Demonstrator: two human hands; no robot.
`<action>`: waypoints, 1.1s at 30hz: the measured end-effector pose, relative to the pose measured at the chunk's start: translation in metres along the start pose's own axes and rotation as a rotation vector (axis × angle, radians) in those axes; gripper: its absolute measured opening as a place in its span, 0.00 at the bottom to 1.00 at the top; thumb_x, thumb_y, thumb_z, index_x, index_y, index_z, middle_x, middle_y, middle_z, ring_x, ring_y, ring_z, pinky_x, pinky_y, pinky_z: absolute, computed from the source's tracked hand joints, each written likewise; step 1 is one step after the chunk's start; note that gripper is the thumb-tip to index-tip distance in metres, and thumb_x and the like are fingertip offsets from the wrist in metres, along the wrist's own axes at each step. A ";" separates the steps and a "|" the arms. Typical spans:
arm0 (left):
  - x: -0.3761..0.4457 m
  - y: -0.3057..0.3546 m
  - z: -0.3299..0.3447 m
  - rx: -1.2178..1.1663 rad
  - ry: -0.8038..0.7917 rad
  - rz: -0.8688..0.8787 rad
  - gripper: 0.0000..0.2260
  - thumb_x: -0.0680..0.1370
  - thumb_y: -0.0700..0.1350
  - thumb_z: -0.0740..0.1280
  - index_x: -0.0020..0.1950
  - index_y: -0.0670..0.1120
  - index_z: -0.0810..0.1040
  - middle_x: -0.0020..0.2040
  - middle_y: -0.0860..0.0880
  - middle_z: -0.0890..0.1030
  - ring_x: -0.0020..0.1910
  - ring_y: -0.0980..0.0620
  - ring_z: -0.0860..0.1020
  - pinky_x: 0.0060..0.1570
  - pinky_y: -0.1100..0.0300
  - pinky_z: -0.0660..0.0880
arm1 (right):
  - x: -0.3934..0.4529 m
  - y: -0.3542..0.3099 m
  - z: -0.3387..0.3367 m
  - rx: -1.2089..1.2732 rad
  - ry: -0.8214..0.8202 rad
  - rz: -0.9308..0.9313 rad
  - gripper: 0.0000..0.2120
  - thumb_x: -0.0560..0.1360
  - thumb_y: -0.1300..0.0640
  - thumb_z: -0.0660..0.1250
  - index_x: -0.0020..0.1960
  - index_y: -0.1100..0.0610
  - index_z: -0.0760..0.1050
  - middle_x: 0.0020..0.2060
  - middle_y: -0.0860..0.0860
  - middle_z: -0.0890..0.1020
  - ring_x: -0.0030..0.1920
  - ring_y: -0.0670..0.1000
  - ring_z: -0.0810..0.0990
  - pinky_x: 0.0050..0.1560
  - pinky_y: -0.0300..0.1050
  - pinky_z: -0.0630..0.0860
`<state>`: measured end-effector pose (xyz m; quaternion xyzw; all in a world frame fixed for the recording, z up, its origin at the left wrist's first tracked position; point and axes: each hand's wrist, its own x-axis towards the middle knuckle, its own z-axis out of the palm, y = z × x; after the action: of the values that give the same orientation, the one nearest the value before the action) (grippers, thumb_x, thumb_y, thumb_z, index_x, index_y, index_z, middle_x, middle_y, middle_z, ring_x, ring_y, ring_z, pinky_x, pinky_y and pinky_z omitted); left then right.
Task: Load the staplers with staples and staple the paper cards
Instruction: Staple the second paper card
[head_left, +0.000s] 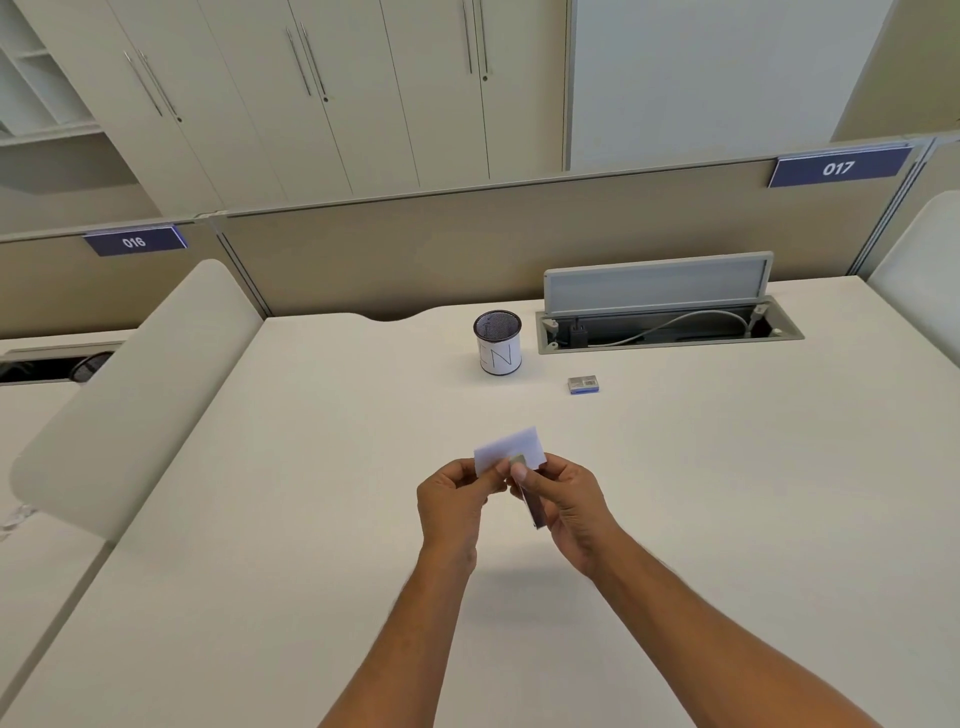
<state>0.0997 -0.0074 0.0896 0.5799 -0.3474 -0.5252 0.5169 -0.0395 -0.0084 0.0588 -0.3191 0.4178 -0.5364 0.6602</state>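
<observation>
Both hands are raised above the middle of the white desk (311, 519). My left hand (451, 506) pinches the near left edge of the white paper cards (511, 447). My right hand (569, 512) grips a small dark stapler (534, 506), its thumb pressing on the stapler's metal front end at the cards' lower edge. Most of the stapler is hidden by the fingers. A small box of staples (584, 385) lies on the desk farther back, to the right.
A mesh pen cup (497, 343) wrapped in white paper stands at the back. An open cable hatch (670, 317) with a raised lid sits at the back right. Padded dividers (130, 395) flank the desk on the left and far right.
</observation>
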 end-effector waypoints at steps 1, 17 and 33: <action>0.000 0.000 0.000 0.008 -0.004 0.000 0.06 0.69 0.41 0.81 0.42 0.42 0.86 0.36 0.47 0.86 0.38 0.51 0.84 0.44 0.59 0.77 | 0.001 0.000 0.000 0.005 0.002 0.001 0.22 0.71 0.54 0.78 0.60 0.65 0.82 0.57 0.65 0.84 0.53 0.58 0.82 0.57 0.46 0.79; 0.004 -0.007 0.001 -0.113 0.010 -0.136 0.11 0.68 0.41 0.81 0.47 0.39 0.84 0.41 0.44 0.84 0.41 0.47 0.81 0.47 0.57 0.79 | -0.002 -0.001 0.001 0.078 -0.031 0.012 0.19 0.72 0.56 0.76 0.58 0.66 0.83 0.49 0.57 0.85 0.47 0.54 0.81 0.53 0.43 0.78; 0.002 -0.005 0.000 -0.102 -0.106 -0.150 0.06 0.74 0.43 0.77 0.46 0.41 0.85 0.42 0.44 0.86 0.41 0.48 0.84 0.50 0.55 0.80 | 0.000 -0.003 -0.003 -0.023 0.074 -0.003 0.20 0.69 0.50 0.79 0.55 0.63 0.85 0.46 0.58 0.86 0.43 0.54 0.80 0.50 0.46 0.78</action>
<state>0.0997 -0.0085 0.0842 0.5487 -0.3028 -0.6093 0.4858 -0.0434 -0.0091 0.0606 -0.3072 0.4476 -0.5440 0.6398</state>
